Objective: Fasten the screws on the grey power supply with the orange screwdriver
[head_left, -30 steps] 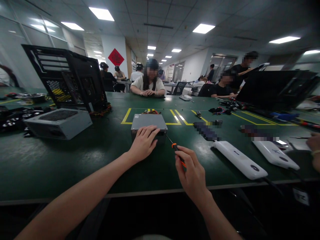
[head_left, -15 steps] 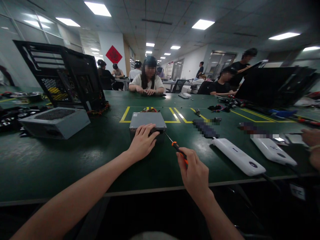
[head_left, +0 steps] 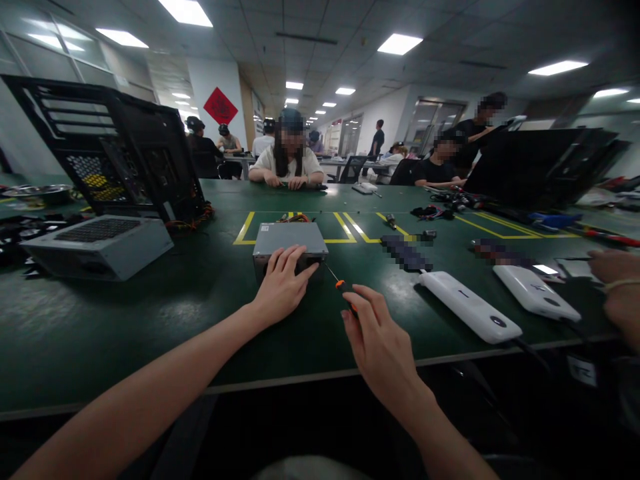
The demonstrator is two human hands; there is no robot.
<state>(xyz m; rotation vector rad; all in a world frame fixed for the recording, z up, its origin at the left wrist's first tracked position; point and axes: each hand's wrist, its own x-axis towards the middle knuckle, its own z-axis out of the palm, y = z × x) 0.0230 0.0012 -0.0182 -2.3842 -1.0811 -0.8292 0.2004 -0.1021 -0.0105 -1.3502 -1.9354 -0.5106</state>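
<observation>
1. Grey PC power supply unit [head_left: 290, 236]: on the green tabletop [head_left: 210, 293], in front of the wearer, both hands at it; smooth top face up, dark near side towards the wearer; coloured wires [head_left: 299, 217] bunched at the far edge, which probably leaves the near side free to work on.
2. Left hand [head_left: 281, 288]: fingers part-spread and bent over the near top edge, not wrapped round the unit; looks placed to steady it against push or twist.
3. Right hand [head_left: 385, 340]: fingers closed round the handle of an orange-and-black screwdriver [head_left: 342, 287]; shaft slants up and left to the unit's near right corner; the slant likely keeps the hand out of the other's way; tip too small to tell whether seated or just touching.
4. Left side: second power supply unit [head_left: 100, 248], vent grille up, lying beside a black PC case [head_left: 125, 147]; both well apart from the hands.
5. Right side: white oblong device [head_left: 470, 308], near the right hand, cord leading off the table edge; similar white device [head_left: 537, 293] beyond it, by another person's hand [head_left: 613, 267].
6. Farther out: yellow tape lines [head_left: 345, 228] behind the unit; person in a light top [head_left: 287, 163] seated opposite.
</observation>
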